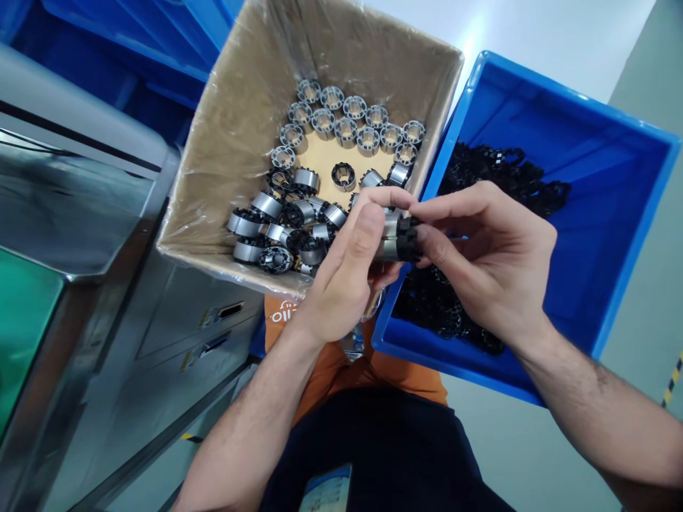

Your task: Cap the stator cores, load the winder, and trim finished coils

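My left hand (349, 263) is wrapped round a metal stator core (389, 247), held above the boundary between the box and the blue bin. A black plastic end cap (408, 247) sits against the core's right end. With thumb and forefinger my right hand (494, 245) pinches this cap; whether it is fully seated I cannot tell. Below lie several stator cores with black end caps (267, 205), heaped at the box's near side. Bare metal stator cores (346, 131) stand in rows along its far side.
The cardboard box (229, 128) has a plastic liner. To its right, the blue bin (602, 235) holds a tangle of black plastic parts (501, 171). A metal cabinet (197, 320) stands at left, and more blue bins (154, 35) lie behind it.
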Action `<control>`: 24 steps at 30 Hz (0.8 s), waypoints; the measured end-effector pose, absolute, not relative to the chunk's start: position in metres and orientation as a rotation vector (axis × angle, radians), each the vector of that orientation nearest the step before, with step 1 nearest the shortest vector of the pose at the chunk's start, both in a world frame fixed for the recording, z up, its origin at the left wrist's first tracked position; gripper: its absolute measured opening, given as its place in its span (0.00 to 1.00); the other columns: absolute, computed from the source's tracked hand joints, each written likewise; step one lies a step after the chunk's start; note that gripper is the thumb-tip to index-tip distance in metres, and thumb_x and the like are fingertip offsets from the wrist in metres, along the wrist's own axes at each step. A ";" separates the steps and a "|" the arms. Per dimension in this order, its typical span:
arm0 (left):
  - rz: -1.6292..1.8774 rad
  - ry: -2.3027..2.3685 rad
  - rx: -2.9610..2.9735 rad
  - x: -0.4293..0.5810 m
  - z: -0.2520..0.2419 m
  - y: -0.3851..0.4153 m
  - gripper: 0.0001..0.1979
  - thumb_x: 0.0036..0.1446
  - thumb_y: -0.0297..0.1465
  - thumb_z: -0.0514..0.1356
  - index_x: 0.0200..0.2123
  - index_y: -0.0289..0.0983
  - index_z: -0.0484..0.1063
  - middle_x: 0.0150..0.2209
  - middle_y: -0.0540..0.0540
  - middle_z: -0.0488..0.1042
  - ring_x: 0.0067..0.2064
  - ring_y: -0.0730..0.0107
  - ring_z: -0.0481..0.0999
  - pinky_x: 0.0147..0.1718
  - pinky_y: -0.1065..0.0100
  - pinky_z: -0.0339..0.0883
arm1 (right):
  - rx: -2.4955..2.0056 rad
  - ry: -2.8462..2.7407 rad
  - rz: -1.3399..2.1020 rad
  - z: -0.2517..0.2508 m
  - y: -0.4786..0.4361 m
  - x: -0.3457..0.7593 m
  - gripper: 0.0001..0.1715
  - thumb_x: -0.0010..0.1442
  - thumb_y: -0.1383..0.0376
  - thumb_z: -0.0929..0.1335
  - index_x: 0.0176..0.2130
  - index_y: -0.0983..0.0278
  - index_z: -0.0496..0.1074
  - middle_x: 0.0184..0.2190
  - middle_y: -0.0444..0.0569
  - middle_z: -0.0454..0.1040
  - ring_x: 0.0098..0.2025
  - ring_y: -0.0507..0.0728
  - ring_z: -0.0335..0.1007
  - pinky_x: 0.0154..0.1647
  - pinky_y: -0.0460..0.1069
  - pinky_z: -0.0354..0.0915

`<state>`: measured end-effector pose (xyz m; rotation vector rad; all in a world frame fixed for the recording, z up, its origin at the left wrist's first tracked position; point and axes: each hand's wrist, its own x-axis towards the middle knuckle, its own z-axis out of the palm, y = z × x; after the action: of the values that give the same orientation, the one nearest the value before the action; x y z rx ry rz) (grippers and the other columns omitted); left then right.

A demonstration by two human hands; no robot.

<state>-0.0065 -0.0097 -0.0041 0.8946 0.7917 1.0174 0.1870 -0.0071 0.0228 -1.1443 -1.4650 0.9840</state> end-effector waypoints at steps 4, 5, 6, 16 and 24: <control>1.004 0.817 0.947 -0.005 -0.003 -0.009 0.26 0.83 0.62 0.60 0.62 0.49 0.81 0.41 0.47 0.74 0.30 0.68 0.70 0.24 0.66 0.63 | -1.163 -1.398 0.979 0.019 -0.006 0.182 0.07 0.75 0.67 0.81 0.48 0.52 0.90 0.44 0.45 0.86 0.37 0.57 0.82 0.29 0.52 0.79; 0.995 0.837 0.957 -0.005 -0.002 -0.009 0.27 0.83 0.63 0.59 0.61 0.49 0.80 0.42 0.47 0.76 0.31 0.68 0.71 0.25 0.66 0.66 | -1.165 -1.388 0.988 0.019 -0.006 0.182 0.07 0.75 0.67 0.80 0.47 0.52 0.89 0.43 0.45 0.84 0.37 0.57 0.82 0.28 0.52 0.79; 0.982 0.853 0.961 -0.005 -0.001 -0.009 0.27 0.84 0.63 0.59 0.61 0.49 0.80 0.43 0.46 0.77 0.31 0.68 0.72 0.25 0.67 0.68 | -1.170 -1.380 0.995 0.019 -0.006 0.181 0.07 0.74 0.68 0.79 0.45 0.53 0.88 0.42 0.45 0.83 0.37 0.57 0.81 0.28 0.52 0.79; 0.966 0.853 1.029 -0.008 -0.003 -0.013 0.22 0.87 0.57 0.59 0.66 0.51 0.79 0.44 0.46 0.77 0.34 0.67 0.74 0.29 0.66 0.74 | -1.204 -1.418 0.898 0.007 -0.007 0.178 0.07 0.74 0.60 0.81 0.43 0.53 0.82 0.39 0.45 0.78 0.36 0.56 0.77 0.28 0.50 0.77; 0.923 0.809 1.018 -0.011 -0.002 -0.011 0.23 0.87 0.57 0.58 0.68 0.51 0.79 0.44 0.46 0.78 0.33 0.67 0.75 0.30 0.64 0.75 | -1.174 -1.426 0.937 0.008 -0.009 0.178 0.08 0.72 0.65 0.79 0.42 0.52 0.82 0.39 0.42 0.78 0.39 0.56 0.79 0.32 0.50 0.80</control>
<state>-0.0106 -0.0108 -0.0015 1.0181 0.8091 0.9233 0.1781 -0.0091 0.0081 -1.1742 -1.4262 0.9366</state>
